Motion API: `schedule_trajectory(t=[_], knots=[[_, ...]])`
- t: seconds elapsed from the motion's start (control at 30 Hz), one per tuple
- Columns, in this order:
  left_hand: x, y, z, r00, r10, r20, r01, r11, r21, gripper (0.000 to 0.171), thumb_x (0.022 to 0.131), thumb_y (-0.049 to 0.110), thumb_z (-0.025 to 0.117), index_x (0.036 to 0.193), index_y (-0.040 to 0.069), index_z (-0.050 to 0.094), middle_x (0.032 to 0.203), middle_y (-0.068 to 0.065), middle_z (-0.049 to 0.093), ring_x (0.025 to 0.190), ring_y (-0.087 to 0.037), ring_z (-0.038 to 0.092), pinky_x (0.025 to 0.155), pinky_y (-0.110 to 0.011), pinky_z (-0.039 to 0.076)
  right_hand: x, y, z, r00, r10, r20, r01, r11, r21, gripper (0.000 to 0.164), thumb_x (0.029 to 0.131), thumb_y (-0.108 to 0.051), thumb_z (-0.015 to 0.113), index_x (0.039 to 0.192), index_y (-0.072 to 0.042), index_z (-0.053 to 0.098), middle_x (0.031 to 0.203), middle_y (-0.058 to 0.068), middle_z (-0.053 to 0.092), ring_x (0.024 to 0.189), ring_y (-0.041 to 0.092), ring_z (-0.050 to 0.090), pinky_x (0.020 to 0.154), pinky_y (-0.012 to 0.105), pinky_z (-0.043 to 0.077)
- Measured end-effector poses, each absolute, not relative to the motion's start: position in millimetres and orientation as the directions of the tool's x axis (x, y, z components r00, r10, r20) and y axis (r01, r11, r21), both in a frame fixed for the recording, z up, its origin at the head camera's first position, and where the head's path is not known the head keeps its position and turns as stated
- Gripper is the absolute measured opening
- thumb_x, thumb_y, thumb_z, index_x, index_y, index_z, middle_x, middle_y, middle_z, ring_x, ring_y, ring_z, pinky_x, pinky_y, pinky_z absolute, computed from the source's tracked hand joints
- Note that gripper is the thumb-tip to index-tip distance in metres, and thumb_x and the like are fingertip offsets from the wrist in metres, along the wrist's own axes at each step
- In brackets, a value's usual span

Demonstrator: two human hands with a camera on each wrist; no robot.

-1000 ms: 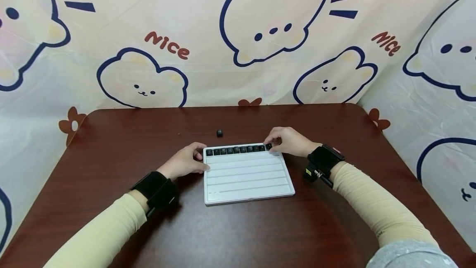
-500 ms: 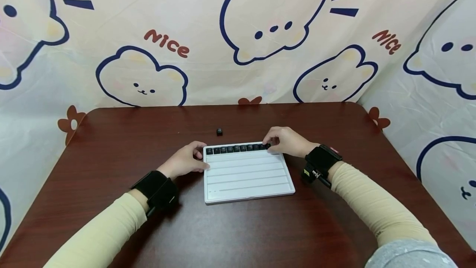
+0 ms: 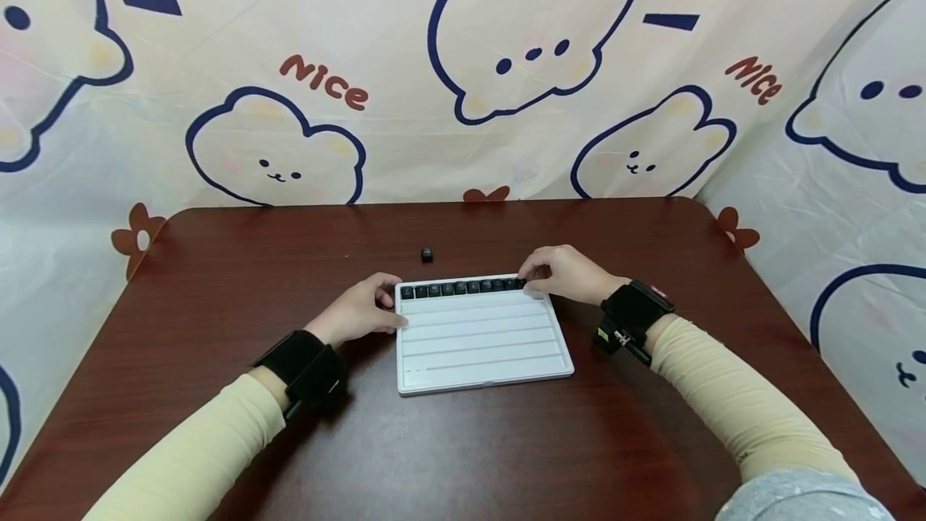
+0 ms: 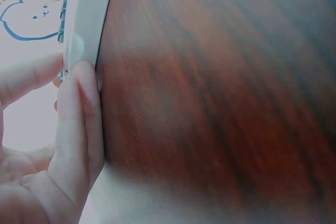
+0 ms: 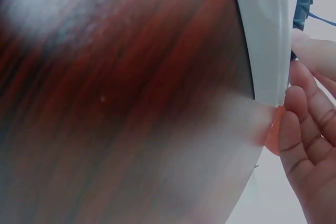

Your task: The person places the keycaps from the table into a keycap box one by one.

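A white ridged board (image 3: 483,338) lies on the table, with a row of small black cube-like blocks (image 3: 460,289) along its far groove. My left hand (image 3: 356,313) grips the board's left edge, thumb over the top face. In the left wrist view, fingertips press along the board's white side (image 4: 86,30). At the far right corner, my right hand (image 3: 567,274) pinches the end of the row between thumb and forefinger. The right wrist view shows a bit of a black block (image 5: 294,55) between those fingertips, mostly hidden. Its other fingers are curled by the board's corner.
One loose black block (image 3: 427,255) sits on the brown table (image 3: 477,457) beyond the board. Behind the table hangs a pale cloth (image 3: 405,159) with cartoon prints. Each wrist wears a black strap, such as the right strap (image 3: 635,313).
My right hand shifted slightly left along the row, then back right, staying at its end. The left hand keeps its grip on the board, which stays in place.
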State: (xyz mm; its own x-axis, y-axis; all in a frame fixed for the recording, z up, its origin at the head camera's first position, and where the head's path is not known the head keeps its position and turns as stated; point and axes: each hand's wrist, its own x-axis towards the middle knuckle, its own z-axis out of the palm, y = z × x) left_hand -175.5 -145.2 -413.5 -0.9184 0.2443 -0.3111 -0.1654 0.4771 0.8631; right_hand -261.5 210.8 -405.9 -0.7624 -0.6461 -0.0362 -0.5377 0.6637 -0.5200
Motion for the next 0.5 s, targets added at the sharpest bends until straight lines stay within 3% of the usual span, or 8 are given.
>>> schedule_trajectory(t=[0.5], knots=[[-176.4, -145.6, -414.4, -0.918, 0.244, -0.314, -0.173, 0.466, 0.868, 0.065, 0.088, -0.002, 0.078, 0.145, -0.004, 0.045, 0.103, -0.016, 0.051, 0.079, -0.021, 0.062, 0.072, -0.030, 0.058, -260.1, 208.5, -406.4, -0.768, -0.639, -0.040, -0.524, 0.664, -0.533, 0.016, 0.089, -0.006, 0.081, 0.104, -0.009, 0.077, 0.098, 0.000, 0.068, 0.086, 0.018, 0.058, 0.077, 0.034, 0.053]])
